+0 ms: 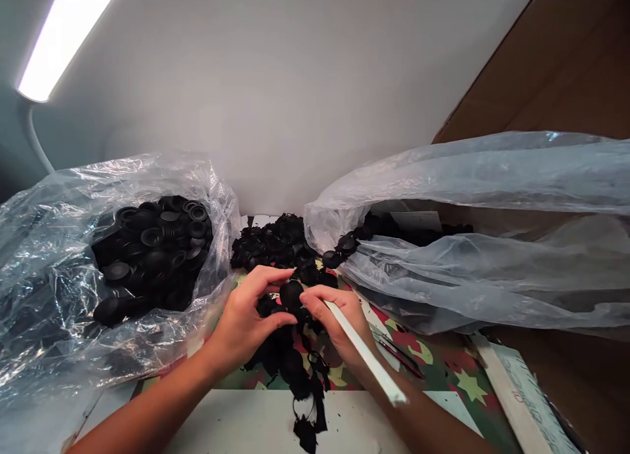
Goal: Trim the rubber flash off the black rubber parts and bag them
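Fingers of the left hand [245,323] are curled loosely around a black round part [291,292], pinched at thumb and fingertips. A white stick [364,352] is gripped by the right hand [337,316], touching the part. Plastic bags [73,257] crowd both sides; open table [256,421] is left nearer the person.

A white table [256,428], partly covered by a cloth [443,365] with red, green and yellow star pattern. At the left, directly on the surface, a clear plastic bag [44,290] full of round black caps [152,244]. At the right, a second clear bag [467,270], lying open toward the middle. Between both bags, a loose heap of black pieces [270,244], reaching to the near edge as thin black scraps [305,408]. At the far right, a white booklet [526,401] on the cloth.
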Tool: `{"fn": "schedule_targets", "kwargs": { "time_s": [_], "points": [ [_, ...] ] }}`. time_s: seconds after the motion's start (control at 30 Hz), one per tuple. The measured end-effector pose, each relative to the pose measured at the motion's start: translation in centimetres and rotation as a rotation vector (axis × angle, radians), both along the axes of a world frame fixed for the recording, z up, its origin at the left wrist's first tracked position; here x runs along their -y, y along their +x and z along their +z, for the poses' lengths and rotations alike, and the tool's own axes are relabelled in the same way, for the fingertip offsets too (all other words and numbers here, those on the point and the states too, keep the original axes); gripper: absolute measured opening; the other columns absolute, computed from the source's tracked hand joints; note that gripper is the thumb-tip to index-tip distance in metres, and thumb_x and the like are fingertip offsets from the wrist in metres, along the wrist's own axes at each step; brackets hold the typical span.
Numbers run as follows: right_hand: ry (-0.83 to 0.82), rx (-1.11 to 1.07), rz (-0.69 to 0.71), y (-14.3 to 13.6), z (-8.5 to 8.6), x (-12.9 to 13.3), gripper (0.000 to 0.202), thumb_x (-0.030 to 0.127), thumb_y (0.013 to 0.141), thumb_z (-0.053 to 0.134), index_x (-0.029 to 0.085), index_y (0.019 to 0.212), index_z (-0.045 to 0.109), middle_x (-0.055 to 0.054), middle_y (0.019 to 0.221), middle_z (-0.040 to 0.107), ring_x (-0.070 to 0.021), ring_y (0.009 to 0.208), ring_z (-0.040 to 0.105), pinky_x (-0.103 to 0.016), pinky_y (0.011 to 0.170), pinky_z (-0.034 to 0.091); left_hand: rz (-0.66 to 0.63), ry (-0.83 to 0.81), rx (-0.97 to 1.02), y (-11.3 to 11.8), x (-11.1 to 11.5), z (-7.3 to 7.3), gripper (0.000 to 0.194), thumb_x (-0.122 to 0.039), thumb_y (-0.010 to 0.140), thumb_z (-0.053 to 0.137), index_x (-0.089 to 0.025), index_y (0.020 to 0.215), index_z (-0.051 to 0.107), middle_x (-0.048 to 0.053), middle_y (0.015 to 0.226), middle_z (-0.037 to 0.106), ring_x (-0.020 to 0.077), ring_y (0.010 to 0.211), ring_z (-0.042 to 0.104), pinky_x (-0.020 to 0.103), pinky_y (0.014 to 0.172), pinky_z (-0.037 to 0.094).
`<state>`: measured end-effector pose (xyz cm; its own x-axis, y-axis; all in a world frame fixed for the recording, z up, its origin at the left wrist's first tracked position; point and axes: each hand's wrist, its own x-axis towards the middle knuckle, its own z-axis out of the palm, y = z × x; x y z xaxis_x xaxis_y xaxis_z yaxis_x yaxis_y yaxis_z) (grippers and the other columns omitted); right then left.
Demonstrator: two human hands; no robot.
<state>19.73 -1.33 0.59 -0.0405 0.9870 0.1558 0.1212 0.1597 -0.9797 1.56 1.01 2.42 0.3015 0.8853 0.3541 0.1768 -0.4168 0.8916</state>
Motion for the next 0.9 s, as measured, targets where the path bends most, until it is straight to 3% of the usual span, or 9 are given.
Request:
{"fn": "schedule_targets", "kwargs": {
  "time_s": [0.1,0.2,0.3,0.43,0.6,0.9],
  "points": [
    [0.117,0.071,-0.063,-0.3,-0.3,0.4,0.031,0.046,0.087,0.064,0.021,0.077,0.078,-0.002,0.063,0.066,-0.0165,0.057,0.054,-0.027,0.052,0.043,0.047,-0.159,0.055,0.1,0.0,0.0,0.052,-0.023,0.059,0.093,-0.022,0.107,0.073,0.003,0.099,0.073,0.0201,0.086,0.071,0.032,0.079,0.060],
    [0.160,0.122,-0.026,-0.4,-0.5,0.5,0.027,0.043,0.086,0.066,0.023,0.077,0.080,-0.001,0.058,0.065,-0.0163,0.054,0.053,-0.028,0.052,0.044,0.083,-0.237,0.054,0.0,0.1,0.2,0.038,-0.027,0.065,0.090,-0.019,0.099,0.077,0.003,0.087,0.076,0.0191,0.075,0.071,0.029,0.069,0.060],
    [0.049,0.052,0.045,-0.3,-0.5,0.3,0.032,0.048,0.084,0.065,0.020,0.084,0.081,-0.001,0.056,0.062,-0.0134,0.047,0.048,-0.025,0.043,0.038,0.094,-0.134,0.032,-0.1,0.3,0.2,0.032,-0.024,0.069,0.086,-0.022,0.100,0.079,0.003,0.089,0.079,0.0201,0.079,0.072,0.031,0.074,0.061],
    [-0.020,0.003,0.042,-0.2,-0.5,0.1,0.036,0.052,0.082,0.067,0.018,0.084,0.079,-0.002,0.062,0.063,-0.0130,0.050,0.049,-0.024,0.045,0.038,0.093,-0.053,-0.025,-0.2,0.4,-0.1,0.040,-0.014,0.070,0.084,-0.025,0.107,0.078,0.002,0.100,0.081,0.0215,0.088,0.074,0.034,0.085,0.061],
    [-0.082,-0.040,0.108,-0.2,-0.1,0.6,0.043,0.057,0.088,0.059,0.020,0.074,0.076,0.000,0.054,0.057,-0.0137,0.047,0.050,-0.024,0.041,0.036,0.021,-0.178,0.113,0.0,0.6,0.0,0.036,-0.013,0.070,0.084,-0.022,0.104,0.077,0.004,0.104,0.080,0.0226,0.096,0.075,0.035,0.090,0.062],
    [-0.139,-0.159,0.089,-0.3,0.5,1.1,0.044,0.060,0.086,0.061,0.020,0.068,0.070,0.001,0.055,0.054,-0.0133,0.046,0.051,-0.024,0.041,0.038,-0.066,-0.332,0.322,0.2,0.5,0.5,0.039,-0.008,0.066,0.084,-0.020,0.102,0.072,0.006,0.102,0.079,0.0232,0.101,0.074,0.032,0.083,0.063]
  ]
}}
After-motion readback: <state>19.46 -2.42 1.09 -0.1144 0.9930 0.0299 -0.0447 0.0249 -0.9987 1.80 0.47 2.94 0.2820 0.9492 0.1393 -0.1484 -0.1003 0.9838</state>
